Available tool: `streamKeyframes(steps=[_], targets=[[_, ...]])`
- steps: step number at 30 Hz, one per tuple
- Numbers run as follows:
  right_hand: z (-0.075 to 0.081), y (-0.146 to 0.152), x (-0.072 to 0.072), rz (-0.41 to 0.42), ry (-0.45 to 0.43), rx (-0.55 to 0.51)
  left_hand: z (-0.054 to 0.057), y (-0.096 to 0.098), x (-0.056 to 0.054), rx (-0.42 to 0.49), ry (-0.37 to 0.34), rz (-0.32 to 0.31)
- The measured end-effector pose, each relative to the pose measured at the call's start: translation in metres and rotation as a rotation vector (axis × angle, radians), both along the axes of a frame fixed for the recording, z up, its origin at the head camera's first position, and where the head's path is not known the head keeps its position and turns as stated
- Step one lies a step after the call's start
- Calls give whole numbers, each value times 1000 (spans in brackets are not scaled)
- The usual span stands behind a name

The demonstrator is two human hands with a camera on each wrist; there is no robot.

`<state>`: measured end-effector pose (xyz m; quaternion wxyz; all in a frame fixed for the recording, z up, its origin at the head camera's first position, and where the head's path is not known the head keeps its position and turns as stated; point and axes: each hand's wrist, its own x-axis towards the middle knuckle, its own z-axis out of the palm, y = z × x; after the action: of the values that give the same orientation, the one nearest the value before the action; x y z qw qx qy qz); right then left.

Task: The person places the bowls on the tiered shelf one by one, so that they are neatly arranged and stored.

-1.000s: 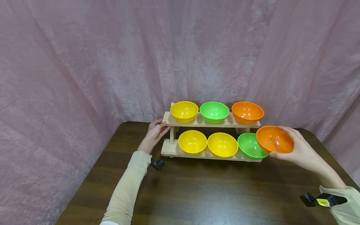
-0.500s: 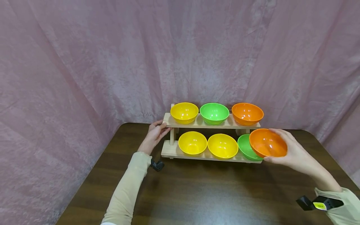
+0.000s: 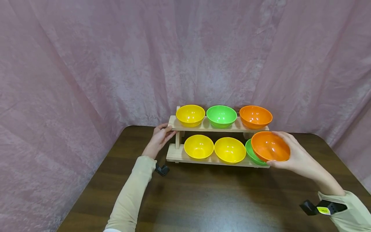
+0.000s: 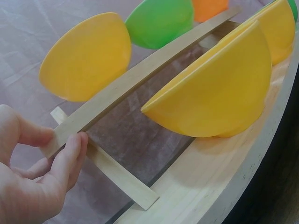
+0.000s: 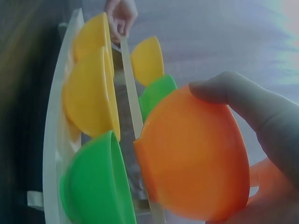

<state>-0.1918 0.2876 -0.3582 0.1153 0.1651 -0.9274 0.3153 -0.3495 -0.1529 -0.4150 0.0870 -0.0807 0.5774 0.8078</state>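
Observation:
My right hand (image 3: 295, 158) holds an orange bowl (image 3: 270, 146) by its rim, thumb at the front and fingers behind. In the head view this bowl overlaps the green bowl (image 3: 251, 154) at the right end of the lower shelf. The right wrist view shows the orange bowl (image 5: 198, 154) tilted, above and beside the green bowl (image 5: 100, 182). With thumb and fingers, my left hand (image 3: 157, 138) pinches the left end of the upper board (image 4: 93, 109) of a two-tier wooden rack (image 3: 174, 154).
On the upper shelf stand a yellow bowl (image 3: 190, 116), a green bowl (image 3: 221, 116) and an orange bowl (image 3: 255, 117). Two yellow bowls, the left one (image 3: 198, 147) and the middle one (image 3: 230, 150), fill the lower shelf's left. A pink curtain (image 3: 145, 64) hangs behind the brown table (image 3: 203, 199).
My right hand has moved left with the orange bowl, which now covers more of the lower green bowl. The left hand has stayed at the rack's end.

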Motion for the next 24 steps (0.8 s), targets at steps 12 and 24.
streamKeyframes(steps=[12, 24], targets=[[6, -18, -2, 56, -24, 3, -1, 0, 0, 21, 8, -14], [7, -35, -3, 141, -14, 6, -1, 0, 0, 19, 13, -2]])
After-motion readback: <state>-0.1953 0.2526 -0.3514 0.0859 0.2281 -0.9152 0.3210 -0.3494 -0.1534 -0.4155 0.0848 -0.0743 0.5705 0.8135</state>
